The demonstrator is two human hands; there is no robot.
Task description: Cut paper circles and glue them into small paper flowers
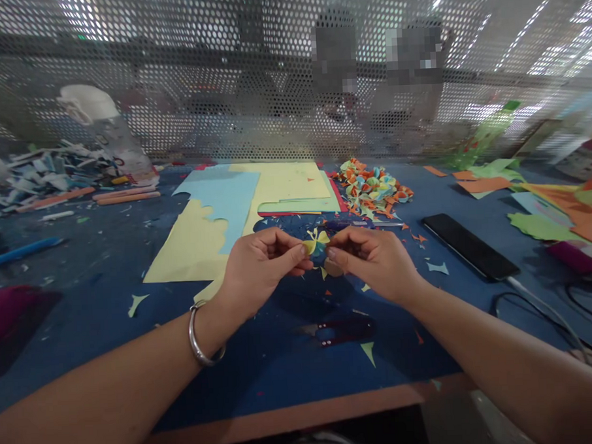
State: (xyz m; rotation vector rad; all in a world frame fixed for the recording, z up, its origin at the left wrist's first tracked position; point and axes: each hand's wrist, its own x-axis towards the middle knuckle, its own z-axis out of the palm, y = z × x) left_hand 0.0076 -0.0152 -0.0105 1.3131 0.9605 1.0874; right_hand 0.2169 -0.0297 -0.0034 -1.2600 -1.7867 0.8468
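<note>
Between my two hands is a small curled paper piece (318,240), yellow with a bluish-green part, shaped somewhat like a flower. My left hand (259,266) pinches its left side between thumb and fingertips. On its right side, my right hand (383,257) is closed in a pinch at the paper's edge. A brownish round thing (334,267) shows just below my right fingertips; I cannot tell if it is held. Thread snips (337,330) lie on the blue table below my hands. A purple-handled tool with a metal shaft (359,225) lies behind the right hand.
Yellow sheets (184,246) and a cut light-blue sheet (231,198) lie behind my left hand. A pile of colored paper pieces (370,186) stands at the back. A phone (468,246) with a cable lies right. A bottle (116,138) stands left, before a perforated metal screen (270,85).
</note>
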